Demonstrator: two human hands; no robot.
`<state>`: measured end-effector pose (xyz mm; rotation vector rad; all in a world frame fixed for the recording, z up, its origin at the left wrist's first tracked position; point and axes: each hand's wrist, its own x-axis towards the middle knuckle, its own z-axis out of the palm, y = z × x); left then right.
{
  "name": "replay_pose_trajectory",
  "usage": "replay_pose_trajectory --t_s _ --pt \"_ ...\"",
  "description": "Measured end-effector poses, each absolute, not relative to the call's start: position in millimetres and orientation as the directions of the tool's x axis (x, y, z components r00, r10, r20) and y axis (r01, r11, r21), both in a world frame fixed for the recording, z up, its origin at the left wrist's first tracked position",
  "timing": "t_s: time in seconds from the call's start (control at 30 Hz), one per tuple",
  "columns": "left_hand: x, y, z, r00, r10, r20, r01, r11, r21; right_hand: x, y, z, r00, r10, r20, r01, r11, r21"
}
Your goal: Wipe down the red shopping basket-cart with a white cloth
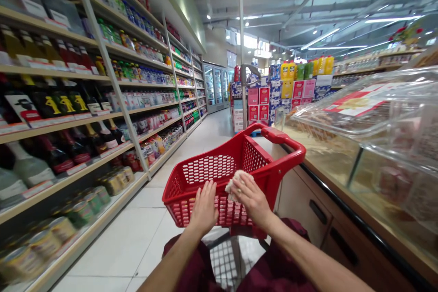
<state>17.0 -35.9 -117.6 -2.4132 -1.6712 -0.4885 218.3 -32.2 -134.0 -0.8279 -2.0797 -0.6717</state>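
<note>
In front of me stands a red plastic shopping cart point(208, 169) with perforated basket walls and a red handle on its right. My right hand point(251, 196) holds a crumpled whitish cloth point(243, 176) against the rim of the near side wall. The fingers are bent over the cloth. My left hand point(205, 205) lies on the outside of the same wall, left of the cloth, fingers stretched out and holding nothing. Part of the cloth is hidden under my right fingers. Below the basket, a lower wire rack point(224, 255) shows between my knees.
Shelves of bottles and cans point(102, 114) run along the left. To the right is a display counter point(318, 182) with clear plastic covers. Stacked drink boxes point(258, 102) and a metal pole point(242, 32) stand beyond the cart. White floor tiles point(137, 232) lie between shelves and cart.
</note>
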Motion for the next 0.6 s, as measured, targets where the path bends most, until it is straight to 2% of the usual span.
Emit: replay_pose_trajectory --t_s 0.2,0.43,0.6 --pt "30.0 -38.1 -119.0 0.346 0.864 0.366 0.922 -0.384 0.036 248.0 -38.1 -154.7 -0.536 0.315 0.783 0.716 0.661 0.225" --pt "40.9 -37.5 -117.1 0.345 0.852 0.395 0.919 -0.391 0.041 274.4 -36.4 -128.5 -0.375 0.361 0.854 0.813 0.57 0.116" --pt "42.1 -36.7 -121.5 0.372 0.834 0.408 0.912 -0.411 0.008 288.1 -42.0 -161.9 -0.514 0.4 0.759 0.764 0.616 0.192"
